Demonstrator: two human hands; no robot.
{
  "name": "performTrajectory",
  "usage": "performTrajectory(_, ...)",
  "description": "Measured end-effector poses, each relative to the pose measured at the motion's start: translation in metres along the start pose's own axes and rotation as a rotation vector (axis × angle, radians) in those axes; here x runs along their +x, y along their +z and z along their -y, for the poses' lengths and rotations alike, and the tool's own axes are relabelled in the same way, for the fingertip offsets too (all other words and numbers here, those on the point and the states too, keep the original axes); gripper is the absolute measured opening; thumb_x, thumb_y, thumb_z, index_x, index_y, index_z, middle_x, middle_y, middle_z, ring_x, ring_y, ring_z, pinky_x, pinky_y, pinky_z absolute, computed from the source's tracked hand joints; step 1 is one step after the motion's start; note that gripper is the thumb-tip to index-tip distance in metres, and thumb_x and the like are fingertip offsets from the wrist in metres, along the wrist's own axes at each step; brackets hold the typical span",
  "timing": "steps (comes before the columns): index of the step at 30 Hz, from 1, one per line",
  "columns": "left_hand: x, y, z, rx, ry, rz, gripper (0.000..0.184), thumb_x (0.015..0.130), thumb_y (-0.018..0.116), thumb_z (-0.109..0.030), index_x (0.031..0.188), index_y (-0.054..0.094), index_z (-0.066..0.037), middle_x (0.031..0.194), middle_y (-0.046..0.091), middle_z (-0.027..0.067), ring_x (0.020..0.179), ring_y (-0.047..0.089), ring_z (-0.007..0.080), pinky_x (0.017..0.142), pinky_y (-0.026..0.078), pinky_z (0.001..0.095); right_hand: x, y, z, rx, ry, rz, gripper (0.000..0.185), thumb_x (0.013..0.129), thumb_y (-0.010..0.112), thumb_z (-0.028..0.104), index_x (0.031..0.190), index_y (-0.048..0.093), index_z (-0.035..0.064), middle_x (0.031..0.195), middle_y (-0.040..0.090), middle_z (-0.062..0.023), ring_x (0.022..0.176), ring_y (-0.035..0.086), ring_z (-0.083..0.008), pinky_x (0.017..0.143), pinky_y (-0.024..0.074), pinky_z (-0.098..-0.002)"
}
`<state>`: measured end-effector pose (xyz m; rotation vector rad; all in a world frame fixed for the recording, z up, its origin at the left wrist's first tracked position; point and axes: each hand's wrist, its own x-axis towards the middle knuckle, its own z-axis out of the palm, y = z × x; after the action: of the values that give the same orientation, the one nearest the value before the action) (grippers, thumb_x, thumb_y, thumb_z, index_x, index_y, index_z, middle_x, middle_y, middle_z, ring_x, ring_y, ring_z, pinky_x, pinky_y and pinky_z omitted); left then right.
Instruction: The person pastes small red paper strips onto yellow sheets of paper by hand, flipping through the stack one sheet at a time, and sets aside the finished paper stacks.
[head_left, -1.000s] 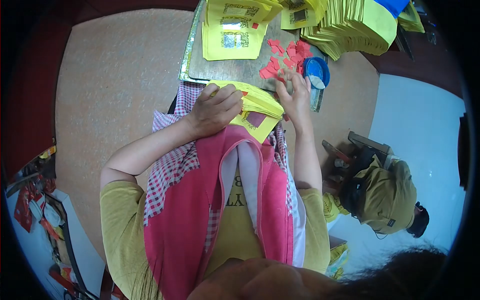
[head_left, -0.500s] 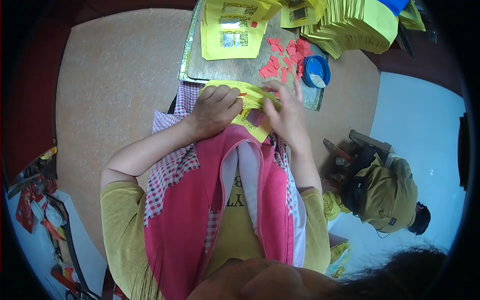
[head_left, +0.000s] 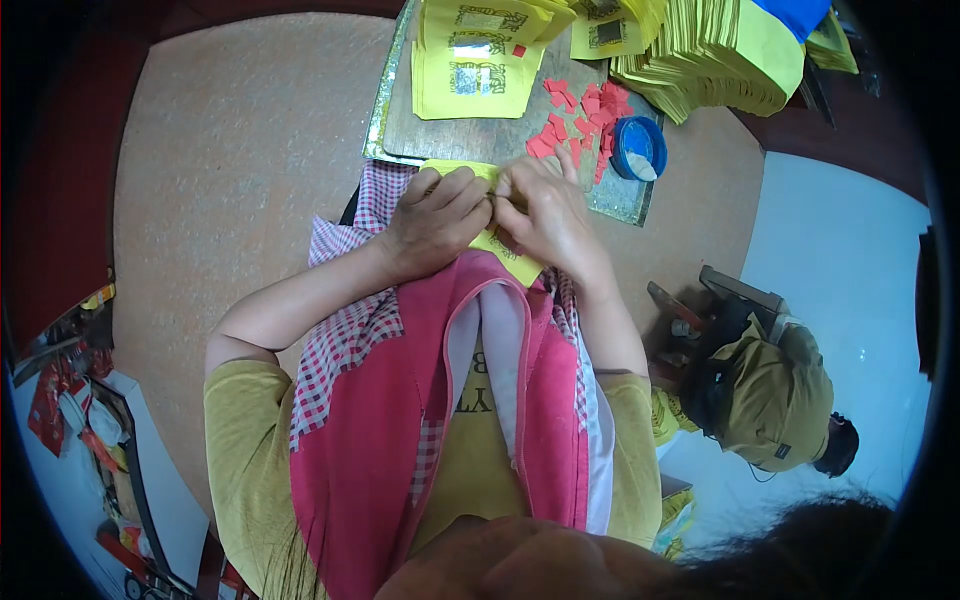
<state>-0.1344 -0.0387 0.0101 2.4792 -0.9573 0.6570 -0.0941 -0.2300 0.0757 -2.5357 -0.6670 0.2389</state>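
In my lap, over the pink apron, lies printed yellow paper (head_left: 515,262) with dark patterns, partly hidden beneath my hands. My left hand (head_left: 438,218) is closed on it, knuckles up. My right hand (head_left: 545,212) has its thumb and forefinger pinched together at the paper, right against my left fingers, while other fingers stick out. Whether a red slip is inside the pinch cannot be seen. Just beyond, small red paper pieces (head_left: 590,112) are scattered on the wooden board (head_left: 440,140).
A blue tub (head_left: 638,150) with white paste stands at the board's right edge. Printed yellow sheets (head_left: 465,95) lie on the board's far left, and a thick yellow paper stack (head_left: 715,60) is at the far right. Another person (head_left: 775,395) sits bent over on the right.
My right hand has moved left, from lifting the paper's right part to pinching beside my left hand. The lifted paper edge is folded down. My left hand stays in place.
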Motion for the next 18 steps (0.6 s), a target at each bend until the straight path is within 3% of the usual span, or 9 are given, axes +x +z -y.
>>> performTrajectory(5, 0.0, -0.003, 0.0, 0.029, 0.009, 0.003, 0.022, 0.085, 0.062, -0.025, 0.1, 0.071, -0.012, 0.111, 0.061, 0.0001, 0.115, 0.052, 0.0171, 0.093, 0.033, 0.0366, -0.003, 0.0, -0.014, -0.09, -0.026, -0.105, 0.022, 0.084, 0.07, 0.017, 0.103, 0.065, 0.0073, 0.101, 0.068, -0.0109, 0.109, 0.063, -0.0301, 0.117, 0.0268, -0.056)
performTrajectory(7, -0.002, -0.002, 0.001, 0.03, 0.018, 0.008, 0.022, 0.086, 0.062, -0.024, 0.101, 0.072, -0.012, 0.11, 0.061, 0.0002, 0.115, 0.052, 0.0172, 0.093, 0.033, 0.0366, -0.018, -0.011, -0.041, 0.14, 0.082, -0.078, 0.034, 0.084, 0.073, 0.014, 0.117, 0.066, 0.0094, 0.118, 0.068, -0.0118, 0.113, 0.063, -0.0302, 0.117, 0.028, -0.0525)
performTrajectory(9, -0.004, -0.001, 0.001, 0.01, 0.034, 0.0, 0.022, 0.087, 0.063, -0.023, 0.103, 0.072, -0.012, 0.11, 0.061, 0.0002, 0.115, 0.052, 0.0174, 0.094, 0.033, 0.037, -0.028, -0.013, -0.069, 0.192, 0.175, -0.109, 0.038, 0.086, 0.071, 0.012, 0.123, 0.065, 0.0094, 0.123, 0.067, -0.0113, 0.119, 0.061, -0.0292, 0.114, 0.0304, -0.0516)
performTrajectory(11, -0.005, 0.001, 0.001, -0.003, 0.025, 0.006, 0.022, 0.087, 0.063, -0.023, 0.103, 0.073, -0.012, 0.11, 0.061, 0.0002, 0.114, 0.052, 0.0175, 0.094, 0.033, 0.037, -0.038, 0.005, -0.104, -0.05, 0.337, -0.211, 0.037, 0.091, 0.062, 0.014, 0.127, 0.063, 0.0096, 0.135, 0.062, -0.0143, 0.13, 0.055, -0.0336, 0.118, 0.0253, -0.0544)
performTrajectory(13, -0.004, 0.002, 0.001, -0.015, 0.018, 0.012, 0.021, 0.087, 0.064, -0.022, 0.104, 0.073, -0.012, 0.11, 0.061, 0.0002, 0.114, 0.053, 0.0175, 0.094, 0.034, 0.0371, -0.047, 0.02, -0.118, -0.211, 0.308, -0.223, 0.043, 0.09, 0.059, 0.009, 0.133, 0.061, 0.0111, 0.141, 0.058, -0.0138, 0.134, 0.051, -0.0325, 0.119, 0.0244, -0.0558)
performTrajectory(15, -0.004, 0.001, 0.0, -0.005, 0.008, 0.027, 0.021, 0.087, 0.065, -0.022, 0.104, 0.073, -0.012, 0.111, 0.061, 0.0001, 0.113, 0.052, 0.0178, 0.093, 0.034, 0.0369, -0.051, 0.028, -0.119, -0.636, 0.178, -0.14, 0.05, 0.086, 0.06, 0.007, 0.136, 0.06, 0.0128, 0.146, 0.053, -0.0129, 0.138, 0.047, -0.0326, 0.119, 0.0236, -0.0581)
performTrajectory(16, -0.004, 0.001, 0.0, -0.005, 0.01, 0.03, 0.021, 0.087, 0.065, -0.022, 0.104, 0.073, -0.012, 0.111, 0.061, 0.0001, 0.113, 0.052, 0.0178, 0.093, 0.034, 0.0369, -0.053, 0.035, -0.124, -0.6, 0.19, -0.113, 0.057, 0.083, 0.061, 0.005, 0.139, 0.058, 0.014, 0.149, 0.05, -0.0124, 0.141, 0.043, -0.0326, 0.119, 0.0228, -0.0603)
performTrajectory(18, -0.003, 0.002, 0.001, 0.009, 0.008, -0.016, 0.022, 0.087, 0.065, -0.023, 0.104, 0.073, -0.012, 0.109, 0.062, -0.0008, 0.112, 0.053, 0.0172, 0.092, 0.034, 0.0365, -0.055, 0.029, -0.127, -0.593, 0.183, -0.129, 0.052, 0.084, 0.061, 0.006, 0.135, 0.06, 0.0128, 0.147, 0.051, -0.0129, 0.14, 0.044, -0.0324, 0.118, 0.0234, -0.0597)
